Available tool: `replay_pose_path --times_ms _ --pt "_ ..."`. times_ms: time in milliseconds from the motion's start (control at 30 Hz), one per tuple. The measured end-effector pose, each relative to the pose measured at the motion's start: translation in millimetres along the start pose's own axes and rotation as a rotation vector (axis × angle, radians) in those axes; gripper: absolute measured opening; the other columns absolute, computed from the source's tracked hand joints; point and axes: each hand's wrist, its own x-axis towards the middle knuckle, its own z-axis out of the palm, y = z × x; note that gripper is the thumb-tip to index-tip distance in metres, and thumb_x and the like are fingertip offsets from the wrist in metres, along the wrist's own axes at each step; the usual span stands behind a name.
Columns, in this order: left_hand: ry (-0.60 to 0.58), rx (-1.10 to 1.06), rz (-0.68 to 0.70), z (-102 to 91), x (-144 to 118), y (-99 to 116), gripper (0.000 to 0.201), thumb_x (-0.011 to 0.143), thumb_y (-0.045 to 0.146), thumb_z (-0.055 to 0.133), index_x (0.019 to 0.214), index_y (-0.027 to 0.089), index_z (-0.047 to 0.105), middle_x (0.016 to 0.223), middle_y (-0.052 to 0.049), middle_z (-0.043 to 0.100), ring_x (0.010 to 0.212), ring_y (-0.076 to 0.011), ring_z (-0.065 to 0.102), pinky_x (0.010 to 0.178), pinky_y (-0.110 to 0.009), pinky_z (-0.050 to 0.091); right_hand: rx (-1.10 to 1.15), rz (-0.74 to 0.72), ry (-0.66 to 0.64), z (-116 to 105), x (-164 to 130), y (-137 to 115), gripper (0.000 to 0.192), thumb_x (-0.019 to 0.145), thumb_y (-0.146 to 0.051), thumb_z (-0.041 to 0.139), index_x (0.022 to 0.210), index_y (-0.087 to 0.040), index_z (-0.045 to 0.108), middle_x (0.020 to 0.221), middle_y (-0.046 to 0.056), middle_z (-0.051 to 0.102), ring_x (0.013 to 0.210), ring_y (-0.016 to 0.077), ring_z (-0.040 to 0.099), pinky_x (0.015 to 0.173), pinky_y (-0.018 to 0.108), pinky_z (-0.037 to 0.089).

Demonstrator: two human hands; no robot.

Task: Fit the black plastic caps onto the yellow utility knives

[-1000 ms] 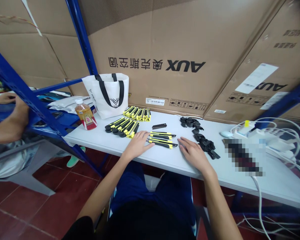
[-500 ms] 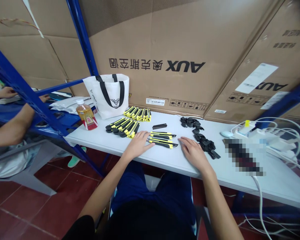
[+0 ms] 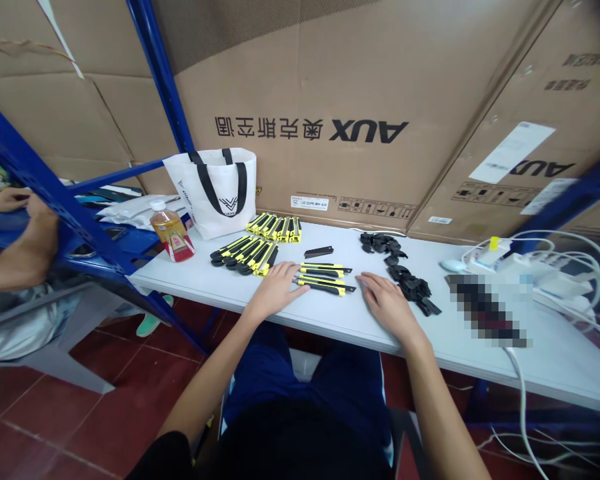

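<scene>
My left hand (image 3: 276, 291) lies on the tabletop with its fingers stretched out, at the left ends of several yellow-and-black utility knives (image 3: 323, 287). Whether its fingertips touch them I cannot tell. My right hand (image 3: 387, 301) rests palm down, fingers extended, just right of the knives' dark blade tips and apart from them. Behind the knives lies a small stack of dark blades (image 3: 319, 252). Two rows of yellow-and-black knife parts (image 3: 247, 255) sit left of my left hand. A heap of small black plastic pieces (image 3: 411, 288) lies beyond my right hand.
A white tote bag (image 3: 225, 193) and a drink bottle (image 3: 173, 230) stand at the table's left end. White cables and power strips (image 3: 535, 273) crowd the right, near a pixelated object (image 3: 487, 312). Large cardboard boxes (image 3: 300, 80) back the table. Another person's arm (image 3: 27, 257) is at far left.
My two hands and the knives stay in place. The view shifts slightly. At far left, the other person's hands have come closer together.
</scene>
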Motion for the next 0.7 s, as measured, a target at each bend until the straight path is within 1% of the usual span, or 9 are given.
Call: replay_pose_path --times_ms 267,467,700 --pt "-0.010 0.012 -0.001 -0.9 -0.5 0.5 0.058 0.106 0.059 0.054 0.150 0.021 0.053 0.152 -0.014 0.059 0.146 -0.0331 0.051 0.125 -0.049 0.039 0.016 0.009 -0.004 -0.4 -0.2 -0.3 0.046 0.109 -0.033 0.036 0.142 -0.026 0.067 0.149 0.010 0.068 0.133 0.0320 0.064 0.108 0.053 0.048" --pt "-0.004 0.007 0.007 -1.3 -0.6 0.4 0.059 0.106 0.059 0.054 0.150 0.020 0.053 0.151 -0.015 0.059 0.144 -0.0330 0.053 0.126 -0.050 0.039 0.011 0.003 -0.011 -1.7 0.3 -1.1 0.046 0.109 -0.032 0.036 0.142 -0.024 0.067 0.149 0.011 0.068 0.133 0.0322 0.063 0.108 0.054 0.048" --pt "-0.012 0.008 -0.003 -1.7 -1.0 1.5 0.059 0.106 0.059 0.054 0.151 0.020 0.053 0.152 -0.015 0.058 0.146 -0.0331 0.052 0.126 -0.049 0.039 0.008 0.015 -0.022 -2.6 0.1 -1.5 0.045 0.110 -0.032 0.036 0.142 -0.025 0.067 0.150 0.010 0.068 0.134 0.0319 0.063 0.109 0.053 0.048"
